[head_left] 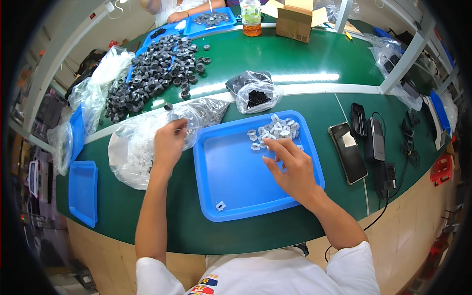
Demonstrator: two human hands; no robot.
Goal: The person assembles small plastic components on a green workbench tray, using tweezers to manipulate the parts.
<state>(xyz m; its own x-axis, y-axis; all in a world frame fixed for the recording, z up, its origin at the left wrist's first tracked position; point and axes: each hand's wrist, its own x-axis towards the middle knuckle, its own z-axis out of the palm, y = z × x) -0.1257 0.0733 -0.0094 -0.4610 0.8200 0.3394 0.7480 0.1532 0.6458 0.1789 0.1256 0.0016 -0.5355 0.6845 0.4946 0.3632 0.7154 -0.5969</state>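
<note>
A blue tray [231,172] lies in front of me, with a cluster of small white plastic parts [278,129] toward its far right. One single white part [221,206] sits near its lower left corner. My right hand [297,169] hovers over the tray beside the cluster, thumb and fingers apart, holding nothing that I can see. Left of the tray, my left hand [168,145] is closed, its fingertips bent together at the mouth of a clear bag of small grey metal pieces [209,110]. What those fingertips hold, if anything, is hidden. Beneath that wrist lies a clear bag of white parts [135,152].
Dark grey round caps [152,69] are heaped at the far left. A bag of black pieces [256,98] stands behind the tray. To the right lie a phone [348,152] and black devices with cables [374,140]. Across the table are a bottle [251,18], a cardboard box [295,22] and another person's hand [177,17].
</note>
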